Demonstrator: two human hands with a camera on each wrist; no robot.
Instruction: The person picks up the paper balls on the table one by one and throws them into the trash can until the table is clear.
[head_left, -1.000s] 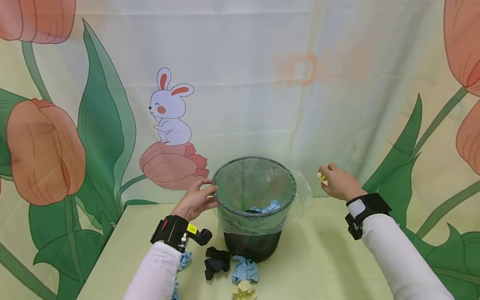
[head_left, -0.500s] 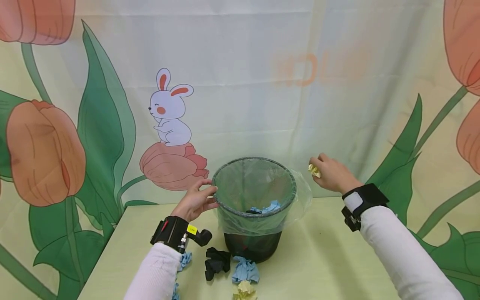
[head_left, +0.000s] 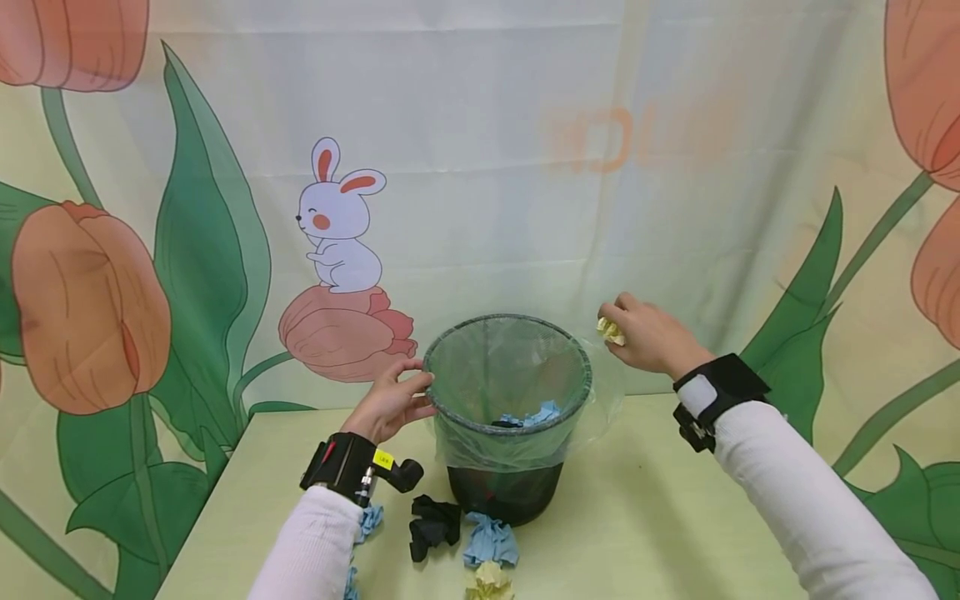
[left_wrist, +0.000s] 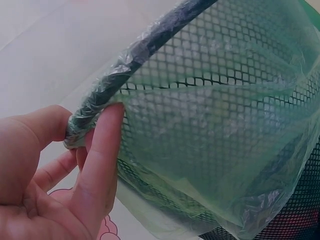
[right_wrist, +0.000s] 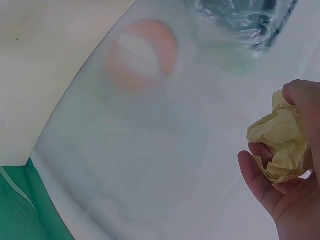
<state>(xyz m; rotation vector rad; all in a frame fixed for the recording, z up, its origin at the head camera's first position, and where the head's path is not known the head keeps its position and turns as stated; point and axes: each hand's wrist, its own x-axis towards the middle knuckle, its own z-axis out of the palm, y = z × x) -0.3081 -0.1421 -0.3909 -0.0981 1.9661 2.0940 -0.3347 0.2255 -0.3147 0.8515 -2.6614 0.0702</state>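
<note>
Head view — paper ball (head_left: 611, 330) in right hand (head_left: 651, 338)

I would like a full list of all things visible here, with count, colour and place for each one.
mesh bin: 1, black, middle of table, blue and dark paper inside.
bin liner: 1, clear green, lining the bin, folded over its rim.
paper balls on table: about 5, blue, black, yellow, in front of the bin.
table: 1, pale green, under everything.
backdrop: 1, white with rabbit and tulips, behind the table.
yellow paper ball: 1, yellow, in the right hand.
left hand: 1, grips bin rim.
right hand: 1, beside the bin, above rim height.
</note>
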